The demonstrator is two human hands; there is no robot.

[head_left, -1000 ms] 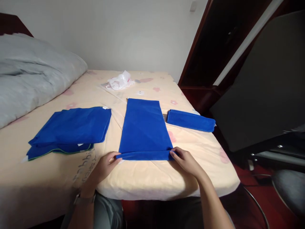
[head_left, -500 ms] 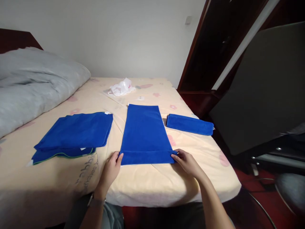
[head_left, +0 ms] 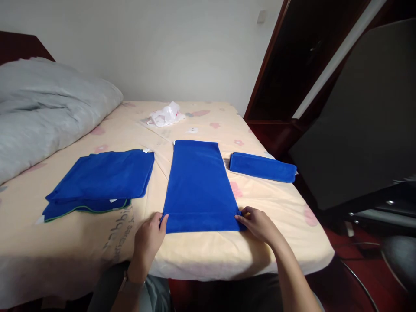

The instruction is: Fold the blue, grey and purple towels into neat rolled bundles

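One bed [head_left: 208, 253] is bearing the middle blue cloth [head_left: 199, 182] near its front edge; the near fold [head_left: 201, 222] is lying deeper than a second ago, doubling more cloth; left hand [head_left: 150, 236] and right hand [head_left: 260, 223] are pinching its ends, each grip clamping fabric.

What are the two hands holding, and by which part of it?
The middle blue cloth, by its near folded strip: the left hand pinches its left edge, the right hand its right edge.
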